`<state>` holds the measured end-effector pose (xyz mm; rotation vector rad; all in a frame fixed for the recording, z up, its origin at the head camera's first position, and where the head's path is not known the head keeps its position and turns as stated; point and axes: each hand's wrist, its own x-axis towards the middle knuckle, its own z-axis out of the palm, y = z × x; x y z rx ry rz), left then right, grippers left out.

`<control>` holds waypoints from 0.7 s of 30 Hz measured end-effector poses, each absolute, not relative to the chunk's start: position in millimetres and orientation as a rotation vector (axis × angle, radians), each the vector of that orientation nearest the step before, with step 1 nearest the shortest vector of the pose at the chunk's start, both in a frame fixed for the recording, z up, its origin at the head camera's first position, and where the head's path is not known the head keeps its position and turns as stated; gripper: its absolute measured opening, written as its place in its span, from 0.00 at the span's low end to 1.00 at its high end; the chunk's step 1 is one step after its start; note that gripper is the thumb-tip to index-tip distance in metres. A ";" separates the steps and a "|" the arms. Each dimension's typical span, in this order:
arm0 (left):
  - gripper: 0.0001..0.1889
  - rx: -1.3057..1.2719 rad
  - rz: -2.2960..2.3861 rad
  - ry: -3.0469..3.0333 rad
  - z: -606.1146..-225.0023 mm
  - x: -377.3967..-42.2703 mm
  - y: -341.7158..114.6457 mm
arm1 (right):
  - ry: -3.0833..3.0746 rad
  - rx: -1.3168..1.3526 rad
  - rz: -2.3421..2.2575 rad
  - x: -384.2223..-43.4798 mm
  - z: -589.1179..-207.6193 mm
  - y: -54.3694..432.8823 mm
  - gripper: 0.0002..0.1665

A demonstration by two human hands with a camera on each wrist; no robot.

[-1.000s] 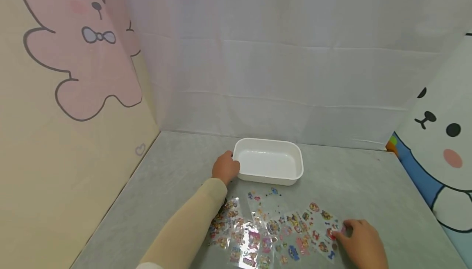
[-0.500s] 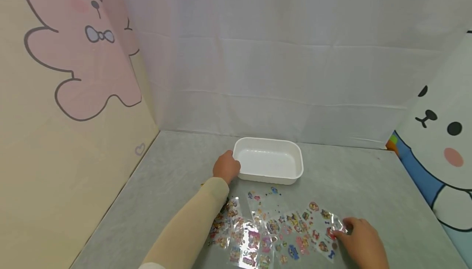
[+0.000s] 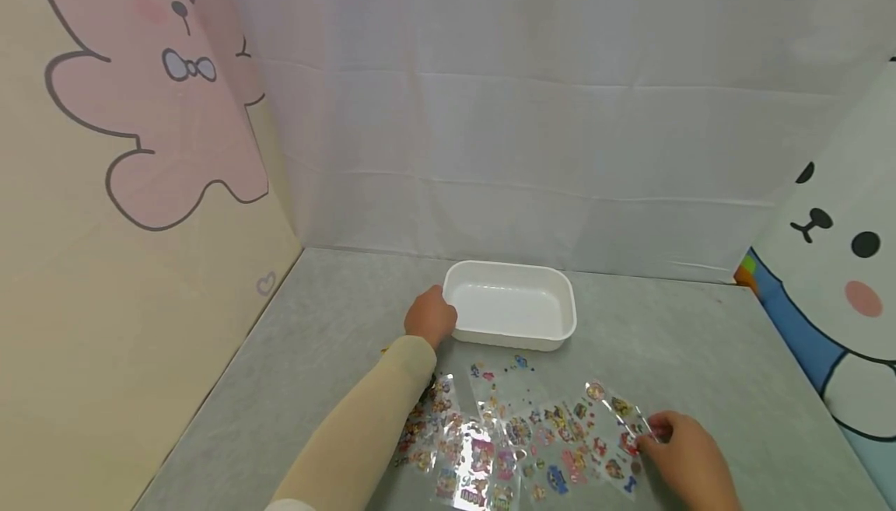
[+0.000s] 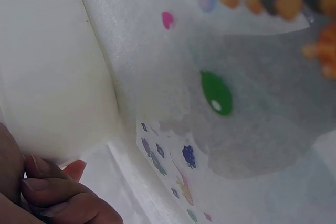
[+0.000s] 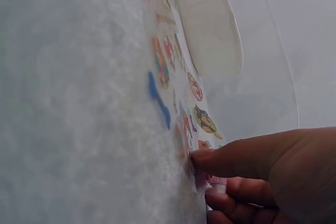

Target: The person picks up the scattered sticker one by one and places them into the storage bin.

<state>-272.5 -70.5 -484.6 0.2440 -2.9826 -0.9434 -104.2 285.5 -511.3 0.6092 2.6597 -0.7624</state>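
Observation:
A white rectangular tray point(image 3: 514, 310) stands at the back of the grey tabletop. My left hand point(image 3: 429, 318) is at its left end, fingers curled at the rim, holding that side. In the left wrist view the curled fingers point(image 4: 68, 192) are against the tray's white wall point(image 4: 52, 77). My right hand point(image 3: 689, 456) pinches the right edge of a clear sticker sheet point(image 3: 609, 441) between thumb and fingers; that edge is slightly lifted. The right wrist view shows the thumb point(image 5: 231, 158) on top of the sheet.
Several overlapping clear sticker sheets point(image 3: 483, 456) with small colourful cartoon figures lie in front of the tray, some partly hidden under the left sleeve point(image 3: 357, 433). A white curtain point(image 3: 532, 106) hangs behind, with printed fabric on both sides.
The pinched sheet's right edge has risen a little, and the glare on it has shifted. My left hand and the tray have stayed in place.

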 end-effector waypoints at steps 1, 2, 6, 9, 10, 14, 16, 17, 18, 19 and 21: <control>0.19 0.243 -0.942 -2.984 -484.7 -272.6 -70.4 | 2.658 0.606 -0.771 -104.2 -511.0 285.7 0.23; 0.19 0.243 -0.942 -2.984 -484.7 -272.7 -70.4 | 2.659 0.603 -0.780 -104.2 -510.7 285.9 0.22; 0.19 0.241 -0.937 -2.985 -486.2 -273.9 -70.7 | 2.661 0.580 -0.816 -104.0 -511.1 287.4 0.17; 0.20 0.236 -0.923 -2.992 -489.6 -276.3 -71.2 | 2.670 0.553 -0.823 -104.3 -511.9 289.0 0.15; 0.20 0.236 -0.919 -2.994 -491.1 -277.2 -71.3 | 2.671 0.548 -0.825 -104.5 -511.9 289.5 0.14; 0.20 0.233 -0.912 -2.998 -493.8 -279.4 -71.8 | 2.679 0.529 -0.829 -105.1 -510.7 290.9 0.11; 0.20 0.232 -0.914 -2.997 -493.3 -279.7 -71.8 | 2.677 0.540 -0.830 -105.7 -509.8 290.6 0.10; 0.20 0.230 -0.913 -2.997 -492.7 -279.5 -71.6 | 2.677 0.547 -0.830 -106.1 -509.4 290.4 0.10; 0.20 0.229 -0.910 -2.998 -492.0 -279.1 -71.5 | 2.679 0.549 -0.827 -106.4 -509.0 290.4 0.10; 0.20 0.229 -0.908 -3.000 -491.2 -278.9 -71.2 | 2.679 0.554 -0.827 -106.8 -508.9 290.3 0.10; 0.20 0.225 -0.907 -2.999 -490.9 -278.9 -71.3 | 2.687 0.534 -0.826 -107.2 -508.7 291.6 0.10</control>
